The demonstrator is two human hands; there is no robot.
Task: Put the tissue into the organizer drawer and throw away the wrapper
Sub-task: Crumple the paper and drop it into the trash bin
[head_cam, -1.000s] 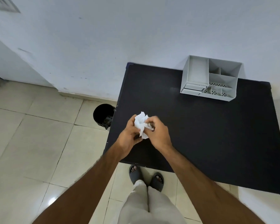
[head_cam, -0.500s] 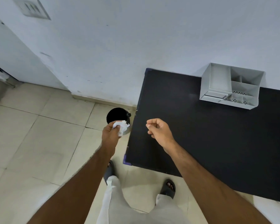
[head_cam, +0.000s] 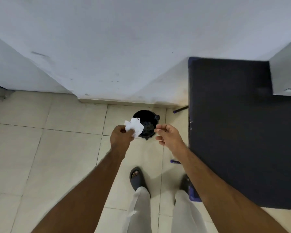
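My left hand (head_cam: 121, 137) grips a crumpled white wrapper (head_cam: 134, 127) and holds it over the left rim of a small black bin (head_cam: 149, 125) on the floor. My right hand (head_cam: 169, 134) hovers just right of the bin, fingers loosely curled, thumb and forefinger near each other, with nothing visible in them. The grey organizer (head_cam: 286, 74) sits on the black table (head_cam: 242, 132) at the far right edge of view, mostly cut off. Its drawer front shows only as a sliver.
A white wall runs behind the bin, with a corner jutting out at the left. Beige floor tiles lie all around. My feet in dark sandals (head_cam: 137, 179) stand below the bin. The table's left edge is close to my right forearm.
I have turned left from the table toward the bin. Both hands held the white wad a second ago; now only the left hand holds it, over the bin's opening. The right hand followed.
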